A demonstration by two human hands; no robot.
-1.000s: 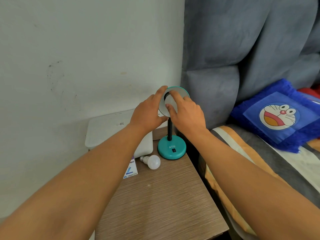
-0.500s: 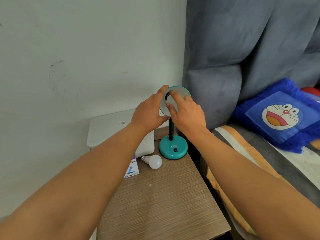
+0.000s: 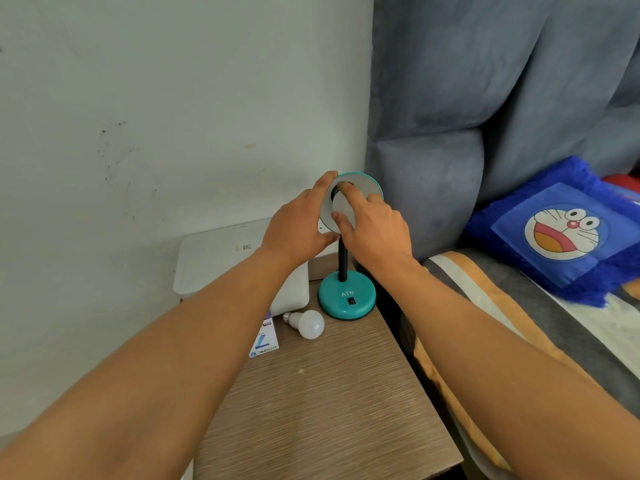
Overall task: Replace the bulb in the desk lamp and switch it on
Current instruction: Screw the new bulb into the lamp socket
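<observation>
A teal desk lamp stands at the back of the wooden bedside table (image 3: 329, 410), with a round base (image 3: 346, 297) carrying a black switch and a black neck. Its shade (image 3: 363, 183) faces me. My left hand (image 3: 298, 230) grips the shade's left rim. My right hand (image 3: 374, 225) reaches into the shade, finger and thumb pinched on a white bulb (image 3: 341, 206) sitting in the socket. A second white bulb (image 3: 306, 323) lies loose on the table, left of the base, beside its small box (image 3: 265, 342).
A white lidded container (image 3: 221, 258) fills the table's back left corner against the wall. A bed with a grey padded headboard (image 3: 450, 133), striped sheet and blue cartoon cushion (image 3: 561, 233) borders the table on the right.
Both hands stay on the lamp head. My right fingers have shifted slightly around the bulb inside the shade; the loose bulb and box have not moved.
</observation>
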